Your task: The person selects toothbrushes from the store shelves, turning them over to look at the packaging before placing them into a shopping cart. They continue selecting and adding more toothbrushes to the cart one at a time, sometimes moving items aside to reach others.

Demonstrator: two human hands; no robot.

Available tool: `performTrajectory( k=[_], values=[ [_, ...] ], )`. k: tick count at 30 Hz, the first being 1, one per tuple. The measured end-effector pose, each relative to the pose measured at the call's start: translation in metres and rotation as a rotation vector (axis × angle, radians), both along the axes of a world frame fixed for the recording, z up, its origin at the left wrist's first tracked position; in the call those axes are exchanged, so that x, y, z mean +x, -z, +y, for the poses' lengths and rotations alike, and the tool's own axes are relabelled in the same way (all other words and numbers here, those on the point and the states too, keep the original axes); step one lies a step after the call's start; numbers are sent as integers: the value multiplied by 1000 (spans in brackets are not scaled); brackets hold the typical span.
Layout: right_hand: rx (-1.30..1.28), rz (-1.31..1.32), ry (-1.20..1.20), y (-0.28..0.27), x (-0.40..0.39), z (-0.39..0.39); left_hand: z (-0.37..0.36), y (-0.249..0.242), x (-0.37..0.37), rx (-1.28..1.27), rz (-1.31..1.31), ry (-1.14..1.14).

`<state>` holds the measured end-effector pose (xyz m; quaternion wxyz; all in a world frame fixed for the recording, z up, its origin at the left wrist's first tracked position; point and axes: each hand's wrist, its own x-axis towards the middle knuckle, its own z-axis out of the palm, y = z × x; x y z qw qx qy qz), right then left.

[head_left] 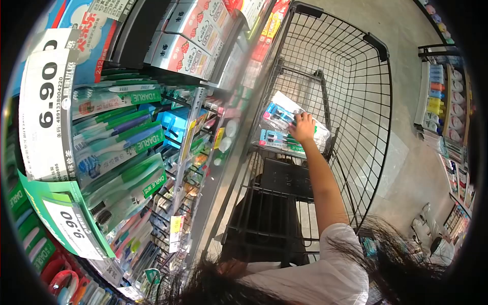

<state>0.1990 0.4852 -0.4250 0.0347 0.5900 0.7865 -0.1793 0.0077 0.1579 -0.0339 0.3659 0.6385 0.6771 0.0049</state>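
Note:
My right hand (304, 127) reaches into the front part of the shopping cart (333, 99), its fingers bent over a clear toothbrush pack (278, 115) with blue parts. Another toothbrush pack (279, 138), marked DARLIE, lies just below it, close to my wrist. Under my fingers the packs overlap, and part of the upper one is covered by the hand. A white card backing (285, 99) shows above my fingertips. My left hand does not show; hair and a white sleeve (315, 269) fill the bottom of the view.
On the left, a shelf rack holds hanging DARLIE toothbrush packs (122, 145) beside a 6.90 price sign (46, 107) and a 9.90 price tag (71, 223). Boxes with strawberry prints (188, 56) stand above. Across the aisle floor (406, 168) are more stocked shelves (442, 101).

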Motion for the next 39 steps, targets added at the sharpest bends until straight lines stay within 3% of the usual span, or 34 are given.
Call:
performTrajectory(
  k=[12,23,29,31,32,33,35,38,39],
  values=[
    [-151,28,-136,0,-5,-11,-5,-4,3,96,34,0],
    [22,71,-121,-29,-3,-26,-20,-1,5,135,43,-5],
    [-37,39,-150,-97,16,-63,20,-37,4,62,-7,48],
    [-122,78,-62,-139,19,-75,12,-30,0,52,0,44],
    [-166,93,-23,-163,19,-79,-18,0,2,-5,20,-3],
    [-58,147,-28,-175,20,-87,-44,30,4,-58,41,-57],
    [-43,261,-33,-219,17,-102,-41,27,-1,-77,82,-66],
    [-3,276,-151,-266,10,-123,-1,-48,6,-11,103,-69],
    [56,298,-192,-275,7,-131,-18,-10,4,-28,65,84]
  ],
)
